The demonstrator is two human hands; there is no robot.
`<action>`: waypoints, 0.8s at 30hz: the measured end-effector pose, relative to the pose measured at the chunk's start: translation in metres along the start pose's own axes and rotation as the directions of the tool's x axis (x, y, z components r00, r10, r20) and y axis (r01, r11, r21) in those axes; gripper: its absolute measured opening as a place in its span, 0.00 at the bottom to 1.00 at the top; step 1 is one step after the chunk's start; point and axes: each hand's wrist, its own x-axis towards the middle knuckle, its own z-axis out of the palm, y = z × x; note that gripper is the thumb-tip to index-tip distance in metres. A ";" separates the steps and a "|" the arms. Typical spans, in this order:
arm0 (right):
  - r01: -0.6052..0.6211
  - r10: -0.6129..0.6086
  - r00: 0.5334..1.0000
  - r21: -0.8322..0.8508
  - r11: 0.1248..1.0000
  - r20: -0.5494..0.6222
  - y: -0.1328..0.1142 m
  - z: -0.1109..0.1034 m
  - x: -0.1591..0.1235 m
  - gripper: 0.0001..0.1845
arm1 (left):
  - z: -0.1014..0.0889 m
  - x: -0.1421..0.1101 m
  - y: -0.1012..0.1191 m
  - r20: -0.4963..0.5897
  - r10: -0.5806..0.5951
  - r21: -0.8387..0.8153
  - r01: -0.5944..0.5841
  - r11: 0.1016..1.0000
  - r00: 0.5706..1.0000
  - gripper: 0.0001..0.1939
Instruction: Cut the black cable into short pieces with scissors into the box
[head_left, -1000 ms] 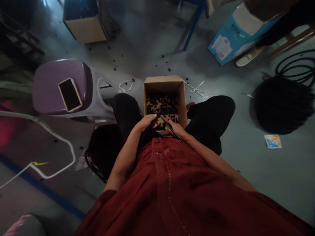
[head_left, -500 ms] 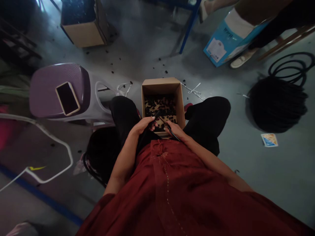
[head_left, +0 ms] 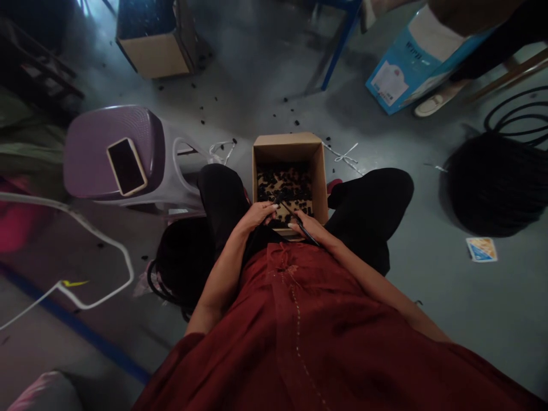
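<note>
Grey floor [head_left: 492, 319] spreads under everything. Leftmost, a purple plastic stool [head_left: 96, 134] carries a phone [head_left: 127, 166]. Next, the left hand [head_left: 257, 217] lies flat, fingers pressed together, at the near rim of a cardboard box [head_left: 289, 149] of black cut pieces [head_left: 282, 185] held between the knees. The right hand [head_left: 303, 225] curls its fingers [head_left: 295, 226] around a thin dark strip [head_left: 291, 213], and a coiled black cable [head_left: 492, 182] lies farther right.

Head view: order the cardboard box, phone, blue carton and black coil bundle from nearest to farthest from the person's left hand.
1. Cardboard box: directly ahead of the hand.
2. Phone: to the left, on a purple plastic stool.
3. Blue carton: upper right.
4. Black coil bundle: far right.
</note>
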 end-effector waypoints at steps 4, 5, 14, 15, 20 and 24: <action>-0.016 0.015 0.999 0.021 1.000 0.028 -0.001 -0.004 -0.002 0.26 | 0.003 0.000 0.001 -0.066 -0.008 0.174 0.019 0.985 0.998 0.16; -0.016 0.015 0.999 0.026 1.000 0.035 -0.002 -0.005 -0.003 0.26 | 0.003 0.000 0.001 -0.080 -0.008 0.207 0.024 0.978 0.997 0.16; -0.018 0.013 0.994 0.050 0.999 0.104 0.002 -0.006 -0.003 0.25 | 0.004 0.004 -0.009 -0.121 0.071 0.496 -0.002 0.868 0.990 0.16; -0.027 0.021 0.993 0.046 0.999 0.113 0.002 -0.006 -0.003 0.26 | 0.004 0.004 -0.010 -0.125 0.096 0.538 -0.014 0.843 0.987 0.16; -0.027 0.026 0.991 0.004 1.000 0.133 0.000 -0.004 -0.001 0.26 | 0.012 0.002 -0.014 -0.193 0.198 0.642 -0.029 0.767 0.961 0.11; 0.000 0.003 0.995 -0.037 0.999 0.098 0.002 -0.001 0.001 0.22 | 0.016 0.000 -0.017 -0.243 0.173 0.603 0.009 0.798 0.955 0.10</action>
